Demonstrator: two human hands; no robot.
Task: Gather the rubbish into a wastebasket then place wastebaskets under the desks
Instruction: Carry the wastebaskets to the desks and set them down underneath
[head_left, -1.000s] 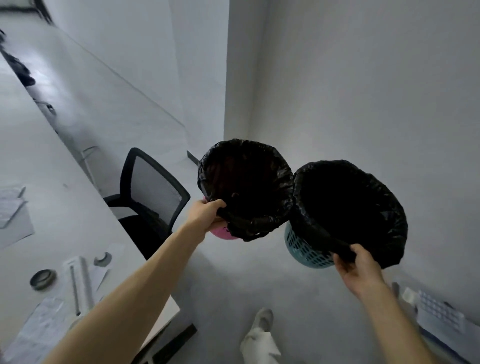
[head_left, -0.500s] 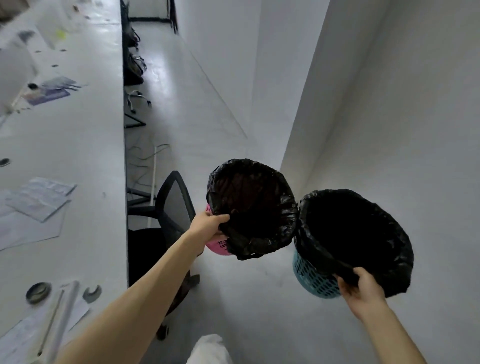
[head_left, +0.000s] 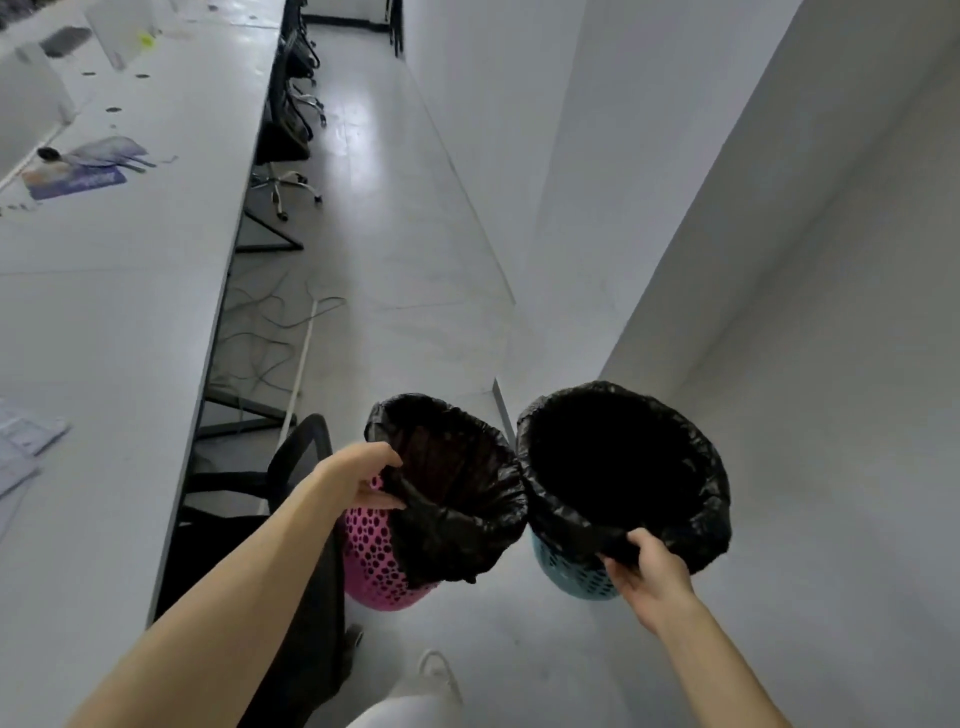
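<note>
A long white desk (head_left: 130, 312) ran along the left of a narrow room, scattered with papers (head_left: 78, 179). A pale glossy floor (head_left: 395, 234) stretched ahead beside a plain white wall (head_left: 779, 260). Loose cables (head_left: 260, 332) lay under the desk, and a black office chair (head_left: 298, 457) stood at its edge.

In the air over the floor, beside the chair, were a pink wastebasket (head_left: 371, 561) and a blue wastebasket (head_left: 576, 579), side by side, their black liners (head_left: 571, 525) touching. Each was roughly upright, mouth tipped toward the viewer, base toward the floor. The left hand (head_left: 356, 475) had its grip pinching the pink one's lined rim. The right hand (head_left: 652, 577) had its grip curled round the blue one's near rim.
</note>
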